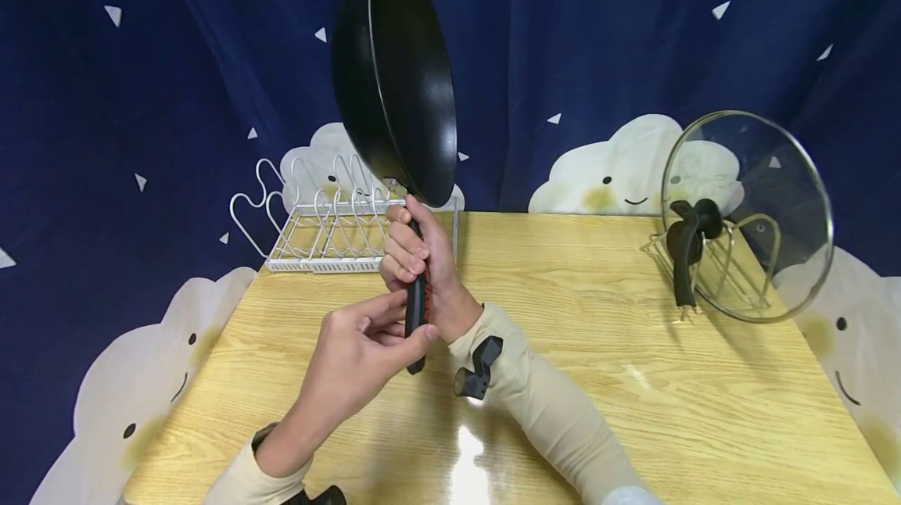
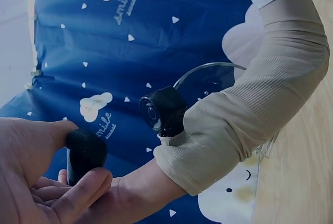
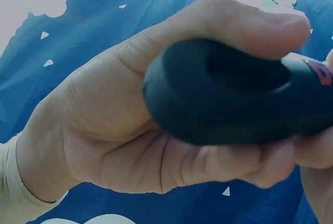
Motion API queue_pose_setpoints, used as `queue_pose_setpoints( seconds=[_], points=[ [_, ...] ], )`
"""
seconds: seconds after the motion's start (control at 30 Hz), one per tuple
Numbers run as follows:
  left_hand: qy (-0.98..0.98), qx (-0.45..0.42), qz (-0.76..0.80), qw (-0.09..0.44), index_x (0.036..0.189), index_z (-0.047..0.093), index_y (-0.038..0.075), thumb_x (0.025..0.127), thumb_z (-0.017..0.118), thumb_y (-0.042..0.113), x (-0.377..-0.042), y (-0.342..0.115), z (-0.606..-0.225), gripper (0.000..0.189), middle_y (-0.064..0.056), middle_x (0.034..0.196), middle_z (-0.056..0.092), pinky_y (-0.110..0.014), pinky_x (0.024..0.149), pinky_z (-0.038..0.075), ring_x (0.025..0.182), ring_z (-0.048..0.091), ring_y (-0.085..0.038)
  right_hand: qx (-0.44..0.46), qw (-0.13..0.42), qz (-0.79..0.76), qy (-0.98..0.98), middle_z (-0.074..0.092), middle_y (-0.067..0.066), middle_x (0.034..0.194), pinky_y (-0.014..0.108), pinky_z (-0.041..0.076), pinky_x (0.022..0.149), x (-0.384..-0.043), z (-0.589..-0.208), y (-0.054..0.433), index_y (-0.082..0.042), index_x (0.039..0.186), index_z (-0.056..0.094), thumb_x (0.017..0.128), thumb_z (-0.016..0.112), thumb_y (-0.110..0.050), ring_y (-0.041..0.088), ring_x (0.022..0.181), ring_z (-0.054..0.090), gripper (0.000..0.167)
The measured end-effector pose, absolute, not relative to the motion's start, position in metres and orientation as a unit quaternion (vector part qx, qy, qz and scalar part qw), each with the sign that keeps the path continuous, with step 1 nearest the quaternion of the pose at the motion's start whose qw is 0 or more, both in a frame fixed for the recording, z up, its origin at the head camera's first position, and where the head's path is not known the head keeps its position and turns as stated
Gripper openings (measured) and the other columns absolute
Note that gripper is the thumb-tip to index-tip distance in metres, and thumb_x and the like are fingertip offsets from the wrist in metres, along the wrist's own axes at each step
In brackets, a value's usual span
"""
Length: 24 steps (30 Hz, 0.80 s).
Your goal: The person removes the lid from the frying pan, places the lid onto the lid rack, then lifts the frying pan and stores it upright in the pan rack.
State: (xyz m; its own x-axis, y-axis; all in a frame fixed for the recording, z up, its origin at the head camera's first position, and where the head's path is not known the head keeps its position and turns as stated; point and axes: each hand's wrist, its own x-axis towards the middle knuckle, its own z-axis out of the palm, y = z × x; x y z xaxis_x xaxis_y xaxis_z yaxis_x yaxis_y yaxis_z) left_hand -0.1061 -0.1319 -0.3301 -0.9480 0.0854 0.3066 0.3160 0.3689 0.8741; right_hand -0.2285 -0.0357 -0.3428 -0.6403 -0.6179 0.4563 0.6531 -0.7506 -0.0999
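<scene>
A black wok (image 1: 394,75) is held up over the table, its bowl on top and its black handle (image 1: 417,313) pointing down. My right hand (image 1: 422,255) grips the handle just below the bowl, with the thumb lying along it. Lower down, my left hand (image 1: 359,349) holds the end of the handle between thumb and fingers. In the left wrist view, the handle end (image 2: 86,154) shows between that thumb and the fingers. Close up in the right wrist view are the hanging hole and red lettering of the handle (image 3: 182,115), with my left hand (image 3: 109,115) around it.
A white wire rack (image 1: 331,263) stands at the table's back left, behind the hands. At the right, a glass lid (image 1: 788,177) with a black knob leans upright in a small wire stand (image 1: 728,278). A dark blue curtain (image 1: 598,36) hangs behind the wooden table (image 1: 577,294).
</scene>
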Motion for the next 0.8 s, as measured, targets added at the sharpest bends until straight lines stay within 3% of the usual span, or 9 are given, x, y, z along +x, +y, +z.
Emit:
queue_pose_setpoints(
  seconds=[0.33,0.8],
  points=[
    [-0.817,-0.106,-0.554,0.121,0.116,0.073,-0.008,0.081,0.084,0.004,-0.106,-0.136,-0.325,0.038,-0.015,0.092,0.077,-0.028,0.062,0.061,0.071,0.073,-0.011,-0.254,0.380,-0.882,-0.111,0.040,-0.003,0.047,0.021,0.043,0.038,-0.234,-0.339,-0.046,-0.010,0.087,0.050,0.109,0.044,-0.028,0.013,0.038,0.056,0.029],
    [-0.827,-0.098,-0.531,0.158,0.115,0.074,-0.005,0.080,0.084,0.004,-0.104,-0.140,-0.326,0.038,-0.013,0.090,0.078,-0.027,0.062,0.061,0.073,0.074,-0.009,-0.285,0.393,-0.853,-0.189,0.030,-0.006,0.046,0.021,0.042,0.037,-0.234,-0.338,-0.056,-0.008,0.086,0.051,0.108,0.047,-0.026,0.015,0.038,0.054,0.029]
  ],
)
